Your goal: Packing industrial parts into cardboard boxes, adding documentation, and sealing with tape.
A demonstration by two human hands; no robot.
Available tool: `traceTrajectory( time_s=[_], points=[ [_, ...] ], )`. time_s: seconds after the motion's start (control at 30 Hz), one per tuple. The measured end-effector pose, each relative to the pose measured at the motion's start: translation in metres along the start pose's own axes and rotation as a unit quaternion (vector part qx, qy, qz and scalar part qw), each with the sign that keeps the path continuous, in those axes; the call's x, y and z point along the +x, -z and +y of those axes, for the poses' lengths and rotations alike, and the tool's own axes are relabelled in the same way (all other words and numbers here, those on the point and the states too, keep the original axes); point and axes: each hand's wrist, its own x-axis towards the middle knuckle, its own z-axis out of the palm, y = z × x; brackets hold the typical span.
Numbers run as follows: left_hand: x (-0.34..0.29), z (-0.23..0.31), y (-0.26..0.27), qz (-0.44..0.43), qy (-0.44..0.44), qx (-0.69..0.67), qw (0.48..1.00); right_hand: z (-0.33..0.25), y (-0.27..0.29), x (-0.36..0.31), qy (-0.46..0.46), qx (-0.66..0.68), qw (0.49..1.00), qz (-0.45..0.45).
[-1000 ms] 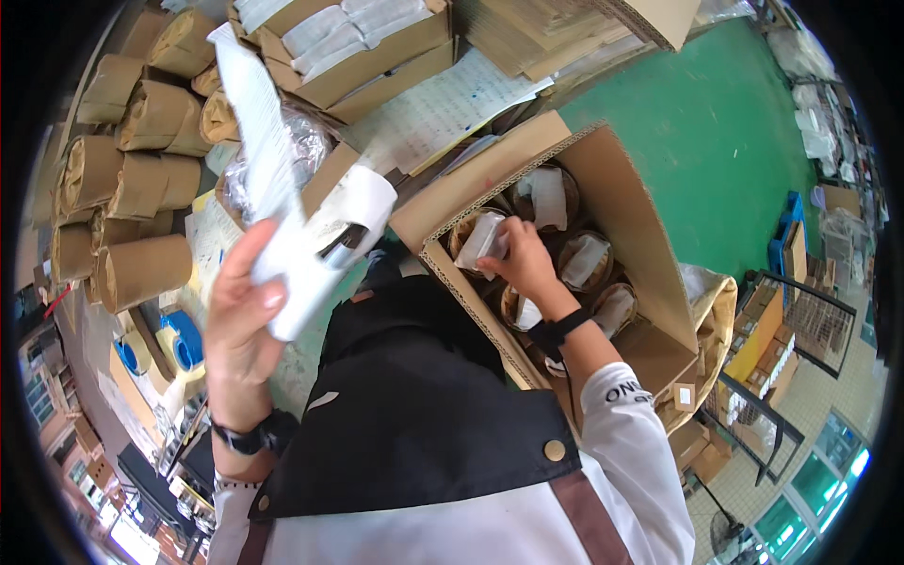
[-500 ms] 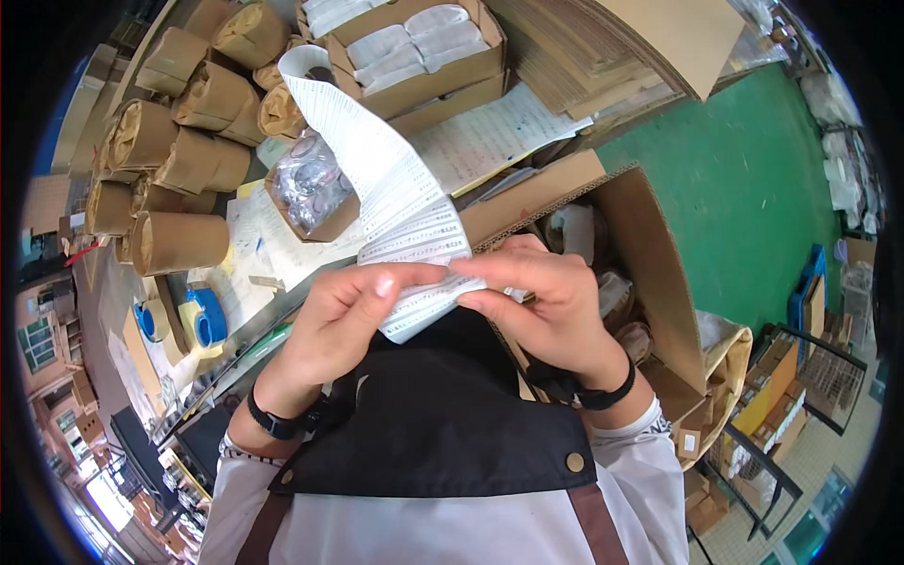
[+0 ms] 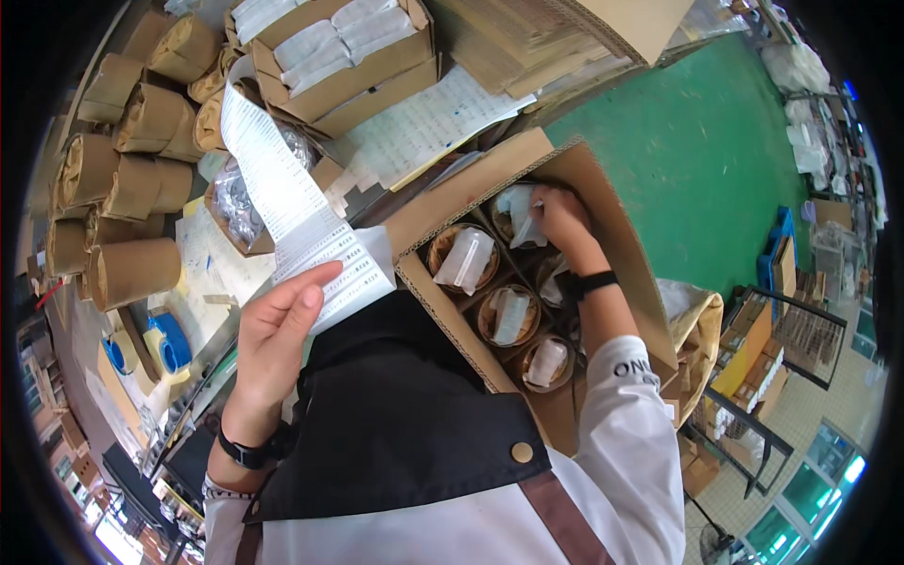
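My left hand (image 3: 282, 325) pinches the near end of a long white label strip (image 3: 268, 179) with rows of small black print; the strip trails up and away to the left over the table. My right hand (image 3: 562, 218) reaches into an open cardboard box (image 3: 623, 247). Its fingers are bent against a white-wrapped packet (image 3: 516, 212) in the far compartment, and what they hold is hidden. Nearer in the box, round brown-paper bundles hold other white-wrapped packets, among them one at the left (image 3: 465, 261), one in the middle (image 3: 510, 316) and one at the near end (image 3: 545, 363).
Several brown paper rolls (image 3: 137, 273) are piled at the far left. A carton of white packets (image 3: 353, 89) and a small box of clear-wrapped items (image 3: 235, 200) stand on the table. Blue tape dispensers (image 3: 168, 342) lie nearer. Stacked flat cardboard (image 3: 499, 47) is at the back.
My right hand has left the label strip and moved right into the box, onto the far packet. My left hand keeps the strip. The view has shifted right, showing the box's inside.
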Motion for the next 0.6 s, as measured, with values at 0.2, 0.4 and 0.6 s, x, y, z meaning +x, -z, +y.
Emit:
traceTrajectory(
  time_s=[0.2,0.4,0.6],
  points=[
    [-0.007,-0.006,-0.004,0.061,-0.004,-0.077,0.995,-0.036,-0.007,-0.018,-0.075,0.009,0.994,0.083],
    [-0.003,0.005,-0.015,-0.008,0.036,-0.217,0.975,-0.117,0.044,-0.037,0.041,0.302,0.940,0.155],
    [-0.013,0.026,-0.022,-0.098,-0.061,-0.060,0.992,-0.214,0.086,-0.070,0.233,0.506,0.825,-0.095]
  ],
)
